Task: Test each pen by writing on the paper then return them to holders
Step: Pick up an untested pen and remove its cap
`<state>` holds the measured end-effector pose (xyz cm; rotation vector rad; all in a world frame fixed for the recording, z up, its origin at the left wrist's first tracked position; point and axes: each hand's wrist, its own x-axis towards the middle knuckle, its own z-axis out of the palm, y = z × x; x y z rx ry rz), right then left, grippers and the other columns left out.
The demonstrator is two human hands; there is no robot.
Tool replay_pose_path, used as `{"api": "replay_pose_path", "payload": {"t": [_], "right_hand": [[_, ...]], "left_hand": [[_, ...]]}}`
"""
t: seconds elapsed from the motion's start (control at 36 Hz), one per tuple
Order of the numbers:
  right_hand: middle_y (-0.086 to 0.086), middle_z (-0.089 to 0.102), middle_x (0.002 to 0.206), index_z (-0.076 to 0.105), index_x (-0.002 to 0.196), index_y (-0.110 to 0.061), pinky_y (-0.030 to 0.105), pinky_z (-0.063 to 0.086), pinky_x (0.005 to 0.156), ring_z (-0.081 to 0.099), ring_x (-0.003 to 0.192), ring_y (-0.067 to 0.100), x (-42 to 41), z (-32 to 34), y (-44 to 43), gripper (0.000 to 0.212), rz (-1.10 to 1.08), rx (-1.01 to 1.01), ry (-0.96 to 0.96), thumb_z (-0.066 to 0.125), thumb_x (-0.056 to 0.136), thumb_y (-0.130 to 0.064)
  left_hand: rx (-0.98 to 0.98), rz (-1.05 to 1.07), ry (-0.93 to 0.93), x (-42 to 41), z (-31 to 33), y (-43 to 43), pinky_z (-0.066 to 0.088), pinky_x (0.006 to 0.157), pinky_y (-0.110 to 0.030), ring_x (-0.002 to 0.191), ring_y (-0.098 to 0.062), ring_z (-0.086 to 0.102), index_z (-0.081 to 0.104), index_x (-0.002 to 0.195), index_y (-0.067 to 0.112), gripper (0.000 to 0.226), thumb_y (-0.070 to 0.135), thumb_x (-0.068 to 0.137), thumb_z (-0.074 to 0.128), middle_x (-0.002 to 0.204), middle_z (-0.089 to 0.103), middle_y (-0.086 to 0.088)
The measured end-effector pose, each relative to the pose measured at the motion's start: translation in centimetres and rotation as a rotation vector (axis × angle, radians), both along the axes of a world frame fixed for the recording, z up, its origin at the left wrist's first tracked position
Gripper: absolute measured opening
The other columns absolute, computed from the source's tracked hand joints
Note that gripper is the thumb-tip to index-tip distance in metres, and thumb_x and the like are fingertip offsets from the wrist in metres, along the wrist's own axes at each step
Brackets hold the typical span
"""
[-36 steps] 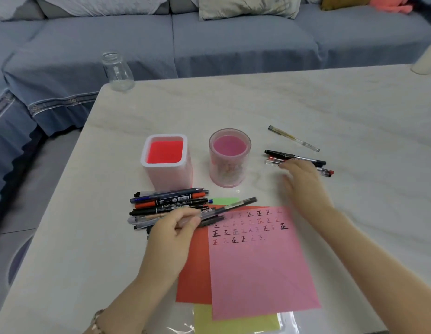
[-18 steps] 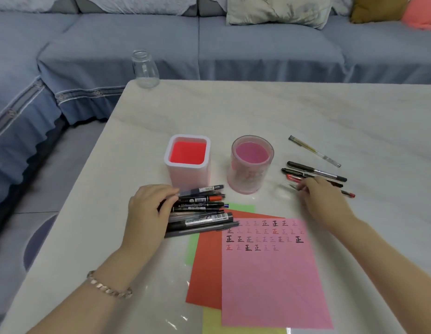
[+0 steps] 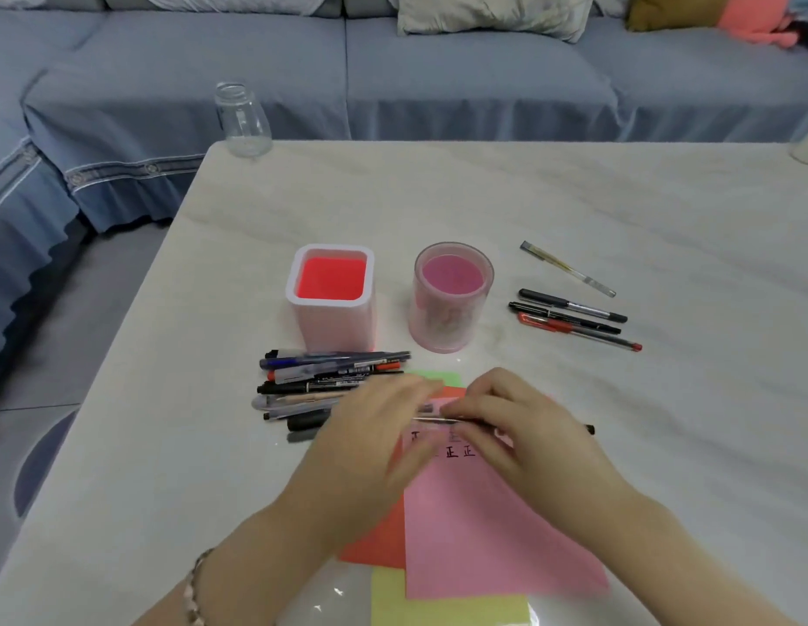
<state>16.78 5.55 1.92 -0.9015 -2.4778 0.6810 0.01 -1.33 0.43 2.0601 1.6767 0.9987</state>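
The table (image 3: 574, 210) is lying open across its far half, from 10 o'clock round to 2 o'clock. Its left edge is running down towards 7 o'clock beside the floor, and its far edge is meeting a blue sofa (image 3: 393, 79). A glass jar (image 3: 243, 122) is standing alone at the far-left corner, at 11 o'clock. The right side is also lying open out to 3 o'clock.

Two holders are standing side by side near the middle. The square holder (image 3: 303, 305) is showing only its red floor, and the round holder (image 3: 443, 327), just to its right, is showing only its pink floor.

Four loose pens (image 3: 571, 305) are lying at 2 o'clock of the round holder, three close together and one clear-barrelled one apart. A pen pile (image 3: 321, 382) is lying at 6 o'clock of the square holder. It is holding at least seven, though they are overlapping too much for an exact count.

Four paper sheets are overlapping near the front edge: a pink sheet (image 3: 483, 526) with written marks on top, a red sheet (image 3: 377, 546), a yellow sheet (image 3: 443, 609) and a green sheet (image 3: 434, 378).

The held pen (image 3: 431, 418) is lying level above the pink sheet's far end. The right hand (image 3: 524, 431) is curling its fingers round the barrel. The left hand (image 3: 370, 445) is bracketing the pen's left end with fingers and thumb, but blur is hiding whether they are closing on it.
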Motion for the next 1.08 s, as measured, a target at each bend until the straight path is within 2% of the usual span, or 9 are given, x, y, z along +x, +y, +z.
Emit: {"api": "replay_pose_path", "payload": {"t": [0.17, 0.25, 0.33, 0.42, 0.53, 0.64, 0.81, 0.97, 1.08], "right_hand": [[-0.012, 0.054, 0.088, 0.061, 0.087, -0.029, 0.020, 0.039, 0.078, 0.050, 0.083, 0.009, 0.1, -0.6, -0.4, 0.009, -0.076, 0.242, 0.176, 0.057, 0.082, -0.024], [-0.014, 0.054, 0.080, 0.063, 0.076, -0.024, 0.011, 0.036, 0.079, 0.048, 0.082, 0.005, 0.5, -0.2, -1.1, 0.009, -0.290, 0.222, 0.308, 0.060, 0.078, -0.015], [-0.013, 0.053, 0.057, 0.054, 0.075, -0.031, 0.012, 0.038, 0.062, 0.048, 0.058, 0.002, 0.3, -0.1, -1.9, 0.024, -0.522, -0.280, 0.464, 0.068, 0.079, -0.012], [-0.007, 0.049, 0.045, 0.052, 0.092, -0.019, 0.023, 0.037, 0.052, 0.044, 0.044, 0.008, 0.1, -0.2, -1.9, 0.019, -0.542, -0.744, 0.490, 0.067, 0.080, -0.021], [-0.002, 0.040, 0.040, 0.053, 0.072, -0.013, 0.018, 0.024, 0.037, 0.032, 0.035, 0.011, -1.0, 0.5, -2.1, 0.024, -0.496, -0.990, 0.598, 0.052, 0.086, -0.032], [-0.001, 0.034, 0.032, 0.055, 0.042, -0.017, 0.018, 0.026, 0.036, 0.031, 0.031, 0.012, -1.7, 0.0, -2.3, 0.054, -0.600, -0.940, 0.600, 0.047, 0.093, -0.032], [-0.006, 0.028, 0.035, 0.044, 0.048, -0.013, 0.018, 0.019, 0.040, 0.024, 0.034, 0.008, -2.1, -0.1, -3.2, 0.048, -0.623, -0.888, 0.720, 0.043, 0.095, -0.025], [-0.007, 0.033, 0.033, 0.045, 0.051, -0.011, 0.015, 0.022, 0.035, 0.027, 0.031, 0.006, -1.4, 0.3, -3.5, 0.044, -0.502, -0.859, 0.777, 0.050, 0.087, -0.036], [-0.003, 0.036, 0.033, 0.052, 0.049, -0.020, 0.016, 0.025, 0.034, 0.030, 0.031, 0.010, 0.0, -0.7, -3.2, 0.044, -0.592, -0.767, 0.779, 0.051, 0.090, -0.036]], "left_hand": [[0.037, -0.001, 0.091, 1.7, -1.1, -0.2, 0.041, 0.078, -0.021, 0.082, -0.005, 0.051, 0.056, 0.103, 0.020, 0.027, 0.029, 0.100, 0.031, 0.086, 0.062, 0.005], [-0.117, 0.171, -0.148, 1.9, -0.2, -0.4, 0.038, 0.073, -0.011, 0.080, 0.006, 0.050, 0.052, 0.093, 0.037, 0.020, 0.024, 0.099, 0.039, 0.079, 0.057, 0.020], [-0.319, 0.214, -0.437, 2.0, 0.0, -0.6, 0.036, 0.062, -0.008, 0.067, 0.009, 0.050, 0.053, 0.090, 0.036, 0.021, 0.020, 0.097, 0.042, 0.067, 0.056, 0.024], [-0.390, 0.172, -0.558, 2.1, 0.2, -0.5, 0.040, 0.066, -0.009, 0.067, 0.006, 0.053, 0.055, 0.093, 0.030, 0.019, 0.015, 0.096, 0.045, 0.074, 0.064, 0.017], [-0.427, -0.013, -0.483, 2.5, 0.9, -0.7, 0.040, 0.062, -0.014, 0.062, 0.002, 0.048, 0.054, 0.095, 0.027, 0.014, 0.016, 0.097, 0.045, 0.074, 0.060, 0.016], [-0.342, -0.108, -0.278, 2.9, 0.6, -0.9, 0.045, 0.074, -0.032, 0.077, -0.008, 0.056, 0.057, 0.095, 0.022, 0.025, 0.036, 0.097, 0.037, 0.084, 0.063, 0.009], [-0.309, -0.153, -0.308, 3.2, -0.2, -0.9, 0.048, 0.077, -0.041, 0.085, -0.021, 0.061, 0.056, 0.116, 0.023, 0.047, 0.052, 0.090, 0.030, 0.093, 0.067, -0.001], [-0.343, -0.146, -0.304, 2.9, 0.0, -1.3, 0.048, 0.071, -0.029, 0.073, -0.011, 0.058, 0.055, 0.104, 0.033, 0.028, 0.051, 0.088, 0.040, 0.083, 0.065, 0.006], [-0.305, 0.031, -0.164, 2.4, -0.4, -1.8, 0.030, 0.053, -0.018, 0.058, -0.004, 0.045, 0.038, 0.100, 0.041, 0.010, 0.035, 0.099, 0.031, 0.063, 0.049, 0.010]]}}
